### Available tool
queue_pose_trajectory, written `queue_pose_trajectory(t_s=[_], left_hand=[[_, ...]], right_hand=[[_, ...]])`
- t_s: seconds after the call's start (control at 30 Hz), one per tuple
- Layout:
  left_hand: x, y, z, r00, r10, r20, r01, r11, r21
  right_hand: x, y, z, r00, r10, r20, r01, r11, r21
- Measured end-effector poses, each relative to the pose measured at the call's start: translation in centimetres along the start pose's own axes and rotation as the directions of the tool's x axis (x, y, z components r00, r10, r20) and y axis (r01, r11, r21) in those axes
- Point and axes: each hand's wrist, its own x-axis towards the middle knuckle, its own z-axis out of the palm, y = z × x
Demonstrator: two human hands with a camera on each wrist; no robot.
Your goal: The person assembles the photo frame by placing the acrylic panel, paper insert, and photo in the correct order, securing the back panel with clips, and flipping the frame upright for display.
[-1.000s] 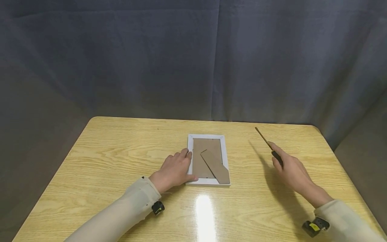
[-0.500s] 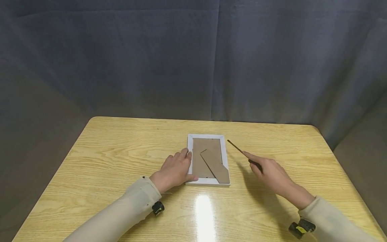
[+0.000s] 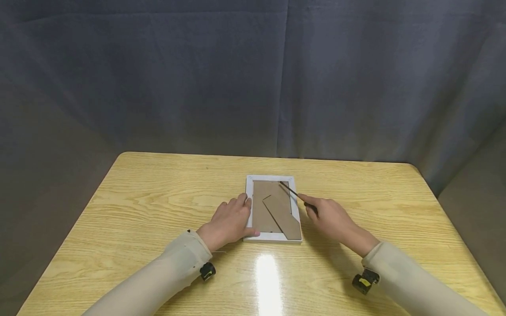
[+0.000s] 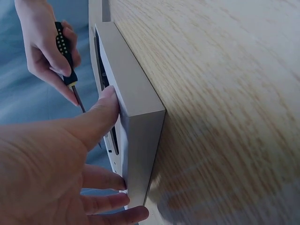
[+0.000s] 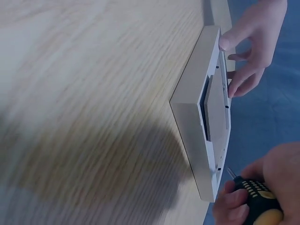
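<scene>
A white picture frame [image 3: 272,236] lies back up on the table, its brown backing board [image 3: 262,188] and slanted easel leg [image 3: 282,215] showing. My left hand [image 3: 231,217] holds the frame's near left corner, thumb on the bottom rail and fingers along the left side. In my right hand [image 3: 334,219] is a screwdriver [image 3: 291,190], gripped by its black handle [image 4: 65,54] with yellow dots. Its shaft slants left across the right rail, the tip at the backing's top edge near the upper right corner. Small dark tabs [image 5: 219,169] show along the backing's edge in the right wrist view.
The wood-grain table [image 3: 166,188] stretches out on both sides of the frame. A dark grey curtain [image 3: 197,87] hangs behind it. Black straps with yellow marks [image 3: 365,281] sit at both sleeve cuffs, and light glares off the table near the front.
My right hand has moved left with the screwdriver, bringing its tip from beside the frame to over the backing's upper right. The left hand and the frame have stayed in place.
</scene>
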Motion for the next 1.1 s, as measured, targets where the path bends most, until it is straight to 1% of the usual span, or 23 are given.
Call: queue_pose_trajectory(t_s=[0.1,0.23,0.53,0.77,0.97,1.1], left_hand=[[0.0,0.1,0.0,1.000,0.000,0.001,0.000,1.000,0.002],[0.0,0.1,0.0,1.000,-0.005,0.008,0.005,1.000,0.007],[-0.1,-0.1,0.1,1.000,-0.002,-0.006,0.002,1.000,0.016],[0.0,-0.2,0.3,1.000,0.005,-0.014,-0.005,1.000,0.018],[0.0,-0.3,0.3,1.000,0.008,-0.017,-0.008,1.000,0.021],[-0.1,-0.3,0.2,1.000,0.008,-0.015,-0.008,1.000,0.021]], right_hand=[[0.6,-0.2,0.2,0.999,0.025,0.029,-0.025,1.000,0.013],[1.0,-0.3,0.3,0.998,0.040,0.046,-0.040,0.999,0.020],[1.7,-0.9,0.3,0.995,0.053,0.079,-0.053,0.999,-0.002],[1.7,-1.2,0.5,0.994,0.049,0.099,-0.047,0.999,-0.018],[1.7,-1.0,0.4,0.989,0.070,0.129,-0.075,0.997,0.033],[1.9,-1.0,0.2,0.987,0.067,0.147,-0.076,0.995,0.058]])
